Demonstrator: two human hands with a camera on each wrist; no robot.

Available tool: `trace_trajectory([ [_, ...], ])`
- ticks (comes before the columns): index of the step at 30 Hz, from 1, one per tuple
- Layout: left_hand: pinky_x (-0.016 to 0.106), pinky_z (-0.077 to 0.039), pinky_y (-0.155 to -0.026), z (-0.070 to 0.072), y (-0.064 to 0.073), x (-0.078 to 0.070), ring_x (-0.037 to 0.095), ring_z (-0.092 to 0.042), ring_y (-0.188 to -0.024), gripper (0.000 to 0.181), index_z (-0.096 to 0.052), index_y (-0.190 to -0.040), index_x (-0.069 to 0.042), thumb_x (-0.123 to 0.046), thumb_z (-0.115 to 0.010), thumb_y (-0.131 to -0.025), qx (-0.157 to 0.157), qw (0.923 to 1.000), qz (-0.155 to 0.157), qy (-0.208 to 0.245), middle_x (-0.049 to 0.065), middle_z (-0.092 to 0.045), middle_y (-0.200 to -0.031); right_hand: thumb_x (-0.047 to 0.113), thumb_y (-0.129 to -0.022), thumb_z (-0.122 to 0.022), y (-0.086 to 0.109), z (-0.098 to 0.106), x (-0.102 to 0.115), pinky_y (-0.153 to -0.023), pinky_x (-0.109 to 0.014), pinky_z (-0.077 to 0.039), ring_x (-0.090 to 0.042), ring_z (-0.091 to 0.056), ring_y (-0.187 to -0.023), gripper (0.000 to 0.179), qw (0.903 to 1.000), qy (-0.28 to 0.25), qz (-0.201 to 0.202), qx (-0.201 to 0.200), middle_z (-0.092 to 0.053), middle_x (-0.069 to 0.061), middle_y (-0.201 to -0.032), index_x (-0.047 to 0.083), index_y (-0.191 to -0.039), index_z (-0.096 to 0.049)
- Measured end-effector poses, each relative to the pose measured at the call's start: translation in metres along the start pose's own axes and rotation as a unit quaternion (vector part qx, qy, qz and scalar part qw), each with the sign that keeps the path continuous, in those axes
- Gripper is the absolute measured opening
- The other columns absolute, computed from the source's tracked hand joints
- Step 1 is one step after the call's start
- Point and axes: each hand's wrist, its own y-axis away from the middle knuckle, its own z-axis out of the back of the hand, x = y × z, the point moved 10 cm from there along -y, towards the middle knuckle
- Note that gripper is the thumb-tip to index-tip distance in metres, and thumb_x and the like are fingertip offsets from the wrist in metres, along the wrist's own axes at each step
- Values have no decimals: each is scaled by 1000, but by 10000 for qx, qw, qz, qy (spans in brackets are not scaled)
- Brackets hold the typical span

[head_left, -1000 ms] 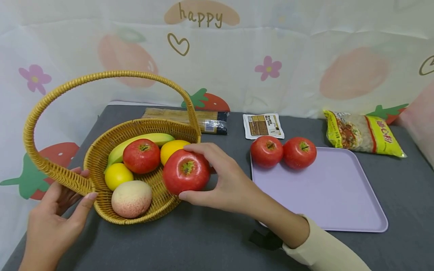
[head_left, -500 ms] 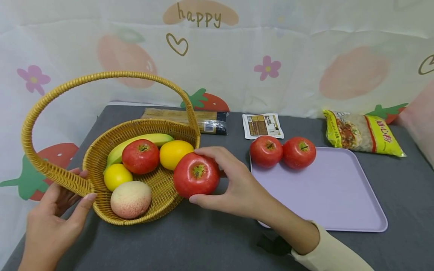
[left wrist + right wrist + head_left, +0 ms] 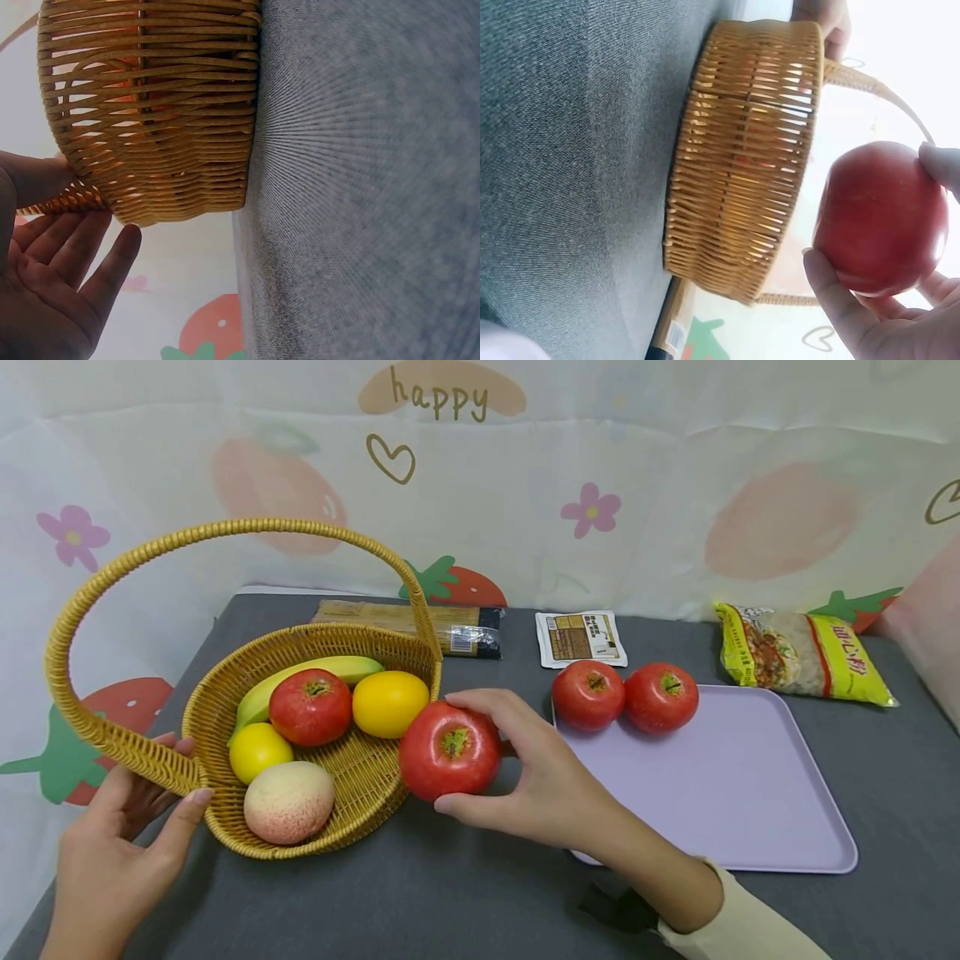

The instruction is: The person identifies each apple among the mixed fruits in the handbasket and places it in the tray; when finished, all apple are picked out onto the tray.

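My right hand [image 3: 540,777] grips a red apple [image 3: 450,752] between thumb and fingers, just beyond the right rim of a wicker basket [image 3: 352,835]. The right wrist view shows that apple [image 3: 881,217] held above the table, apart from the basket. My left hand [image 3: 123,852] pinches the left foot of the basket's handle [image 3: 150,760], thumb in front and fingers behind. Inside the basket lie a banana [image 3: 262,697], another red apple [image 3: 310,706], an orange [image 3: 390,703], a yellow lemon-like fruit [image 3: 260,753] and a peach [image 3: 289,803].
Two red apples [image 3: 588,695] sit at the back left of a lilac tray [image 3: 735,793] on the right. Behind lie a long pack of noodles [image 3: 472,633], a small white packet [image 3: 581,639] and a yellow food bag [image 3: 802,656]. A printed cloth [image 3: 645,527] hangs behind the table.
The right hand has moved right and slightly nearer with the apple, from over the basket's right rim to beyond it, uncovering the orange. The left hand stays on the handle.
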Motion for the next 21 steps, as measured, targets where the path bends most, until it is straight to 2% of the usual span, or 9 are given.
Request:
trace_trajectory([
  [21, 1, -41, -85, 0, 0, -1, -16, -53, -107, 65, -52, -146, -11, -1, -77, -87, -5, 10000, -28, 0, 11, -62, -134, 18, -77, -89, 12, 19, -10, -86, -34, -58, -14, -55, -115, 74, 9995, 167, -212, -171, -53, 10, -134, 24, -140, -52],
])
